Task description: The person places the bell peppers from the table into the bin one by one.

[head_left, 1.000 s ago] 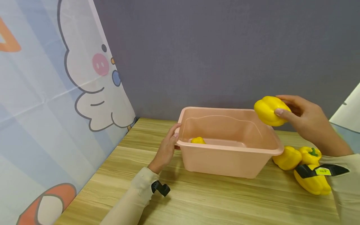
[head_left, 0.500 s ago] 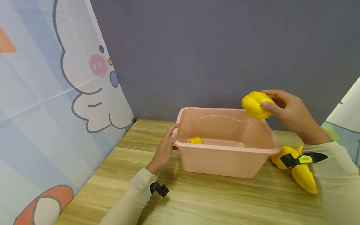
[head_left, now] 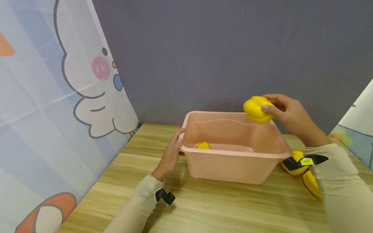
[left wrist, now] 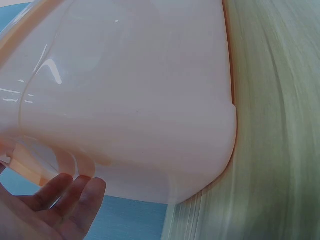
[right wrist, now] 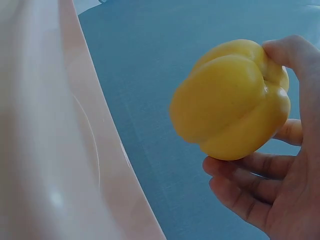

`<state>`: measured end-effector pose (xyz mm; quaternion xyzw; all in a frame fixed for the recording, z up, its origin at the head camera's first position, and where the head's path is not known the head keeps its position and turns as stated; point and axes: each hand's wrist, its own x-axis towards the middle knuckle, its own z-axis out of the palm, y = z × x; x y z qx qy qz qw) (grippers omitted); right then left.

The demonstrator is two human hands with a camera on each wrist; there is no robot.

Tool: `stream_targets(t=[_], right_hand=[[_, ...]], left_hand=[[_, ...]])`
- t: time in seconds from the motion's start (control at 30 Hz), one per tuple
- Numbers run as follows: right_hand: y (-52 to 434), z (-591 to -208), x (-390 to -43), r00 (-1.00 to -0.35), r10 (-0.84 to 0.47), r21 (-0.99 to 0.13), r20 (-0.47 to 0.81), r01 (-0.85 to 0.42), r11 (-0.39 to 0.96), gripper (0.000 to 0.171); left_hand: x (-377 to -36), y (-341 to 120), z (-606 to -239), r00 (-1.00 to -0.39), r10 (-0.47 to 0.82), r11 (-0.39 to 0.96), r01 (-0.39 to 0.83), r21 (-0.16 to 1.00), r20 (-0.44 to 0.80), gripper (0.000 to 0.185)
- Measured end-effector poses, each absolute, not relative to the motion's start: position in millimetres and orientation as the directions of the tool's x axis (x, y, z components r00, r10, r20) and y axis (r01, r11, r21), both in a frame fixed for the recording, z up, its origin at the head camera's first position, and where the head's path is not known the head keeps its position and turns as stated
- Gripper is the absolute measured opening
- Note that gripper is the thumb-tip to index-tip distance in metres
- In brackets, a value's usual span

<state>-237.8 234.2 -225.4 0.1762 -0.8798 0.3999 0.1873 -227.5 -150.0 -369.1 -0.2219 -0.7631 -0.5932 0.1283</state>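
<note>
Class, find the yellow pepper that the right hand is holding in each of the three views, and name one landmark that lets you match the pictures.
Head view: the yellow pepper is right of centre, held by the right hand above the far right corner of the pink tub.
Left wrist view: not in it; only the tub wall and the left hand's fingers show.
Right wrist view: upper right, gripped by fingers and thumb.
Shared landmark: the pink tub.
</note>
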Motion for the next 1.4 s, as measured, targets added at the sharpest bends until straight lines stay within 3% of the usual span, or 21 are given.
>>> stream_targets(t=[0.53, 0.87, 1.4], right_hand=[[215.1, -215.8, -240.6, -0.916, -0.234, -0.612, 0.327, -0.394, 0.686, 0.058], [200.6, -210.7, -246.4, -0.914, -0.287, -0.559, 0.287, -0.403, 0.724, 0.063], [189.6, -211.5, -260.3, -0.914, -0.337, -0.567, 0.226, -0.404, 0.718, 0.071]], left_hand=[[-223.8, -154.7, -370.2, -0.862, 0.2, 0.202, 0.501, 0.842, 0.465, 0.051], [-223.5, -155.9, -370.0, -0.865, 0.194, 0.204, 0.498, 0.843, 0.463, 0.05], [-223.1, -155.3, -369.3, -0.866, 0.194, 0.213, 0.496, 0.842, 0.461, 0.051]])
